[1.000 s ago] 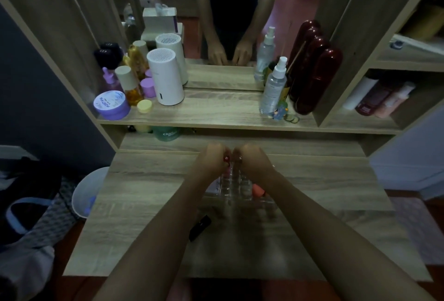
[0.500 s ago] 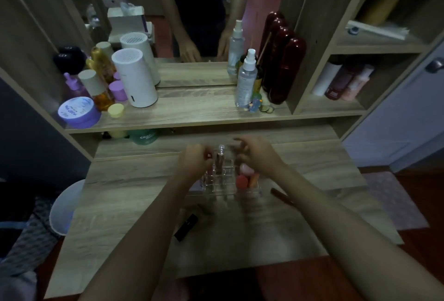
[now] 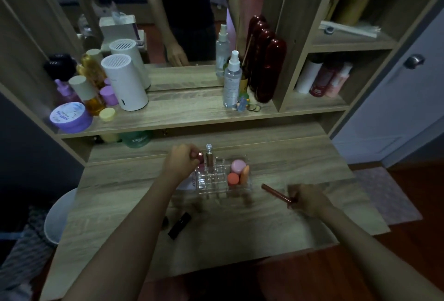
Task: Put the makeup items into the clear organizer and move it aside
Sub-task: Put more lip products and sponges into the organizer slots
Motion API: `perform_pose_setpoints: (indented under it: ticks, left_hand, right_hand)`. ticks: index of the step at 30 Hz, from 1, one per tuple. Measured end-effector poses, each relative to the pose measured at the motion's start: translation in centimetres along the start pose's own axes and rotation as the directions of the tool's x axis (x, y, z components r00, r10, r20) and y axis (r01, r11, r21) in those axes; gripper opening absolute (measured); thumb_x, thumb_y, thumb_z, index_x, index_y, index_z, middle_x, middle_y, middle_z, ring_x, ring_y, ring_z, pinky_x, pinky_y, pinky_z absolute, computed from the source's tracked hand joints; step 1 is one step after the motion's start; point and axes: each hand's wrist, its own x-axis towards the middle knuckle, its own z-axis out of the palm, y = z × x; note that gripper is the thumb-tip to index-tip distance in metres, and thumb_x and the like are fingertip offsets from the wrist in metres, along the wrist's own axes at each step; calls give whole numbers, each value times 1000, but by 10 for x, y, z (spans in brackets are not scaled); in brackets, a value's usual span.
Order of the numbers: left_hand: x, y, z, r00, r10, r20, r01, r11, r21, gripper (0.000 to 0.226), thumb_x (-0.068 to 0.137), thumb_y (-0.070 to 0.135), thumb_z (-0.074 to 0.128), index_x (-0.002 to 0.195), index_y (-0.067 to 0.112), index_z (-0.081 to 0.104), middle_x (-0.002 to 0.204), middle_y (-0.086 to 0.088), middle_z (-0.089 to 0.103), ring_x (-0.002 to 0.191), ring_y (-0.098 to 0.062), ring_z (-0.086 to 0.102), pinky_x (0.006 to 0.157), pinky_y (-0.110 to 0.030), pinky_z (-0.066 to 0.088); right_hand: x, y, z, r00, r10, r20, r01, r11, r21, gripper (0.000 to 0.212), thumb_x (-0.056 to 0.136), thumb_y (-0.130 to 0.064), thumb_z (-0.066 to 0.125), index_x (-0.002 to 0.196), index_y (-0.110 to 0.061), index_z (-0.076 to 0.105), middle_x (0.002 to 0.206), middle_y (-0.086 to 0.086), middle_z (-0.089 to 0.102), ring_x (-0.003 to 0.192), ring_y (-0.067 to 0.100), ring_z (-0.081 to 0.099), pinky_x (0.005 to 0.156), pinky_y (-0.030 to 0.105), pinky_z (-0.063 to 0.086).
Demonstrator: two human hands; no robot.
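Note:
A clear organizer (image 3: 217, 184) stands mid-table. Its right section holds pink and orange sponges (image 3: 237, 172); a tall gloss tube (image 3: 209, 157) stands upright in a back slot. My left hand (image 3: 181, 162) is at the organizer's back left corner, shut on a small pinkish-red lipstick (image 3: 199, 156) over a slot. My right hand (image 3: 308, 198) lies on the table to the right of the organizer, shut on the end of a slim reddish-brown tube (image 3: 276, 192). A black lipstick (image 3: 179, 225) lies on the table in front of the organizer, to the left.
A raised shelf (image 3: 182, 115) behind holds a purple jar (image 3: 69, 117), bottles, a white cylinder (image 3: 123, 85), a spray bottle (image 3: 232, 79) and dark red cases (image 3: 266, 70). A mirror stands behind. A white bin (image 3: 58, 214) sits left of the table.
My right hand has left the organizer and gone right to the slim tube on the table, closing on it. My left hand stays at the back left slots with the lipstick.

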Motion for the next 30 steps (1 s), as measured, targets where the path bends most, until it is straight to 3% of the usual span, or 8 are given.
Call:
perform_pose_setpoints:
  ticks: [3,7,10,12,15,23,25,30]
  left_hand:
    - [-4,-4,1,1000,-4,-24,3,999,-38,21,80,9,67,101,9,69,96,-12,72,89,-27,67,84,-43,57]
    - [-11,-15,3,999,-26,-47,25,1000,-17,17,78,7,65,94,4,68,91,-17,72,87,-30,67,79,-39,54]
    - [-18,-25,6,997,-63,-50,62,998,-16,18,78,6,65,95,3,68,93,-17,71,85,-29,64,72,-34,48]
    - [-23,-29,9,996,-70,-58,69,997,-15,22,80,7,64,102,5,67,97,-15,69,79,-21,57,69,-29,42]
    - [-29,-35,10,995,-51,-91,45,997,-67,24,80,5,64,104,6,67,99,-14,69,79,-16,52,68,-27,39]
    - [-41,-53,2,977,-65,-201,32,986,-161,27,78,3,65,105,6,68,98,-13,69,88,-27,62,73,-29,44]
    - [-47,-61,1,974,-82,-211,40,980,-194,28,80,5,64,107,8,66,97,-10,68,87,-24,62,76,-34,49]
    - [-62,-78,-3,968,-120,-222,83,982,-170,21,79,5,64,99,9,66,86,-3,61,78,-20,56,68,-28,42]
  right_hand:
    - [-2,-2,5,998,4,-59,-3,1000,8,14,75,-19,73,75,-23,60,102,10,71,98,25,64,78,30,49]
    - [0,4,9,997,21,-79,-14,996,85,38,74,-11,71,54,-29,44,92,11,73,91,26,66,67,25,41]
    - [1,4,-2,995,38,-96,-15,973,229,39,76,-4,71,53,-28,52,73,7,68,71,20,68,61,22,47]
    - [0,5,-15,991,14,-136,26,957,289,33,79,1,69,57,-23,60,70,7,66,51,5,61,47,6,43]
    - [-3,1,-43,972,-4,-234,92,926,365,13,82,4,67,73,-5,70,66,9,65,47,5,56,42,1,43]
    - [-5,-66,-119,798,-202,-568,420,862,284,13,83,1,66,94,-1,72,82,16,71,65,22,66,66,21,52]
    - [-2,-92,-122,771,-269,-577,480,841,249,14,82,1,67,95,-2,72,81,18,73,68,25,67,73,30,54]
    - [17,-142,-105,762,-388,-519,534,829,164,16,81,4,66,95,-1,73,92,17,75,79,22,68,73,19,45]
